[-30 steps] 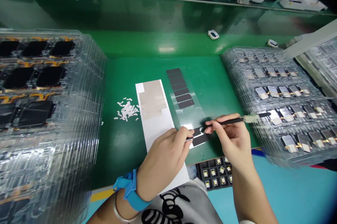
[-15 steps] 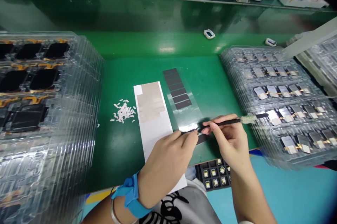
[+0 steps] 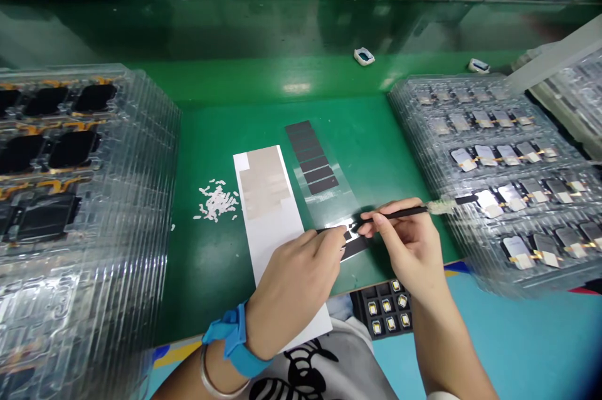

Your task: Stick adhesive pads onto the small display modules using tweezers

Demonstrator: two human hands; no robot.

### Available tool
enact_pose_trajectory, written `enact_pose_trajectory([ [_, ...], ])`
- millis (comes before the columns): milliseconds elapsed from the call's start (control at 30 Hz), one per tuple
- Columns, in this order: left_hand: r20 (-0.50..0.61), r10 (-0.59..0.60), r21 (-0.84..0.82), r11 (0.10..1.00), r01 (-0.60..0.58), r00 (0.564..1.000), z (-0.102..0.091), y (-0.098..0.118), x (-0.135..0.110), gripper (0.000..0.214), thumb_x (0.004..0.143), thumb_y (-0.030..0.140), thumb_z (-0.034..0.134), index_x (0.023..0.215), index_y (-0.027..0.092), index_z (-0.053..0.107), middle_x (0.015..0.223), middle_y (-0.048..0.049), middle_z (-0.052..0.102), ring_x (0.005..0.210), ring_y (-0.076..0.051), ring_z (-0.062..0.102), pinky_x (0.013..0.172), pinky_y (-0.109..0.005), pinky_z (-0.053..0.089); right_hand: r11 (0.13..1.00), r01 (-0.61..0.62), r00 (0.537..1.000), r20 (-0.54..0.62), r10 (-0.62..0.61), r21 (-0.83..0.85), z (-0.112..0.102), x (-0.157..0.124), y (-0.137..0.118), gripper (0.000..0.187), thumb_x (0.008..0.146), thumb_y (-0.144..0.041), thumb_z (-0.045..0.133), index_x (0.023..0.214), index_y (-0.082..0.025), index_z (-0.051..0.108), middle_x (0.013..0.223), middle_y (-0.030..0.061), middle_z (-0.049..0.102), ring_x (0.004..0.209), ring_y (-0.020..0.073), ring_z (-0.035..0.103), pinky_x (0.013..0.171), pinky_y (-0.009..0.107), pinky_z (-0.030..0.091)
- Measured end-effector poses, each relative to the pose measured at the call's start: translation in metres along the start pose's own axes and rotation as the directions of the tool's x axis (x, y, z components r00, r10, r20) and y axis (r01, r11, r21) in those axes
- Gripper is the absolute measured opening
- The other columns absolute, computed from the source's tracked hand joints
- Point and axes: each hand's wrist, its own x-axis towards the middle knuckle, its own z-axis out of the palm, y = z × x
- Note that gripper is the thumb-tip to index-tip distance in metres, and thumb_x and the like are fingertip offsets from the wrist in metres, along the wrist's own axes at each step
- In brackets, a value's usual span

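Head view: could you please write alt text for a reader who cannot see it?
A person's right hand holds a slim black tool, its tip near the left hand, over a clear film strip with dark patches on a green table. To its left lie a white card and white scraps; stacked clear trays flank them on both sides.

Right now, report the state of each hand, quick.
Left hand: closed, apparently pinching a small dark part, mostly hidden by the fingers.
Right hand: closed, holding a slim black tool, tip toward the left fingertips.
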Motion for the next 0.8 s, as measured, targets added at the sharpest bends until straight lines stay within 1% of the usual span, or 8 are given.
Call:
enact_pose_trajectory([
  [100,0.006,0.014,0.037,0.999,-0.014,1.000,0.000,0.001,0.001,0.023,0.100,0.007,0.049,0.120,0.018,0.048,0.106,-0.0043,0.075,0.083,-0.023,0.071,0.062,-0.035,0.055,1.000,-0.006,1.000,0.002,0.006,-0.003,0.000,0.000,0.000,0.008,0.095,-0.023,0.068,0.095,-0.021,0.060,0.086,0.0015,0.074,0.066,0.0102,0.073,0.062,0.020,0.061],
  [233,0.011,0.045,0.118,0.992,-0.046,0.999,0.002,0.002,0.004,0.028,0.098,0.006,0.054,0.124,0.017,0.048,0.120,-0.0037,0.074,0.084,-0.023,0.070,0.064,-0.036,0.056,1.000,-0.002,1.000,0.005,0.003,-0.015,-0.001,0.000,0.000,0.006,0.095,-0.022,0.067,0.095,-0.022,0.060,0.082,0.0000,0.072,0.066,0.0097,0.072,0.061,0.019,0.060],
  [300,0.028,0.060,0.179,0.982,-0.064,0.998,0.003,0.004,0.005,0.025,0.097,0.006,0.056,0.118,0.018,0.051,0.126,-0.0023,0.073,0.081,-0.022,0.069,0.061,-0.036,0.055,1.000,-0.006,1.000,0.008,0.006,-0.026,0.000,0.000,0.000,0.005,0.095,-0.022,0.066,0.095,-0.022,0.061,0.081,-0.0004,0.072,0.066,0.0097,0.072,0.062,0.019,0.060],
  [400,0.032,0.068,0.281,0.957,-0.075,0.997,0.004,0.008,0.006,0.022,0.093,0.001,0.057,0.104,0.020,0.054,0.128,-0.0015,0.072,0.077,-0.022,0.068,0.058,-0.036,0.054,1.000,-0.014,1.000,0.008,0.014,-0.020,0.000,-0.001,-0.001,0.005,0.096,-0.022,0.066,0.095,-0.022,0.061,0.083,-0.0002,0.072,0.067,0.0098,0.072,0.063,0.020,0.061],
  [533,0.005,0.083,0.373,0.924,-0.079,0.997,0.002,0.018,0.010,0.026,0.087,-0.003,0.056,0.098,0.020,0.055,0.128,-0.0047,0.074,0.072,-0.022,0.069,0.054,-0.036,0.054,0.999,-0.015,0.999,-0.037,0.016,0.028,-0.001,-0.001,-0.002,0.010,0.094,-0.025,0.069,0.094,-0.022,0.059,0.084,0.0003,0.074,0.065,0.0106,0.072,0.060,0.021,0.061],
  [700,0.033,0.092,0.372,0.923,-0.098,0.995,0.002,0.019,0.009,0.027,0.084,-0.004,0.059,0.095,0.020,0.055,0.134,-0.0076,0.070,0.071,-0.023,0.069,0.054,-0.037,0.054,0.998,-0.006,0.993,-0.114,0.013,0.067,-0.002,0.000,-0.002,0.014,0.092,-0.023,0.071,0.094,-0.021,0.058,0.083,0.0012,0.075,0.064,0.0109,0.072,0.058,0.021,0.060],
  [800,0.008,0.075,0.300,0.951,-0.074,0.997,0.005,0.013,0.008,0.024,0.090,0.000,0.057,0.106,0.018,0.056,0.124,-0.0062,0.075,0.072,-0.023,0.070,0.056,-0.036,0.054,0.997,-0.019,0.995,-0.094,0.027,0.078,0.000,0.001,-0.002,0.015,0.092,-0.026,0.072,0.094,-0.020,0.058,0.082,0.0018,0.076,0.062,0.0118,0.072,0.055,0.022,0.060],
])
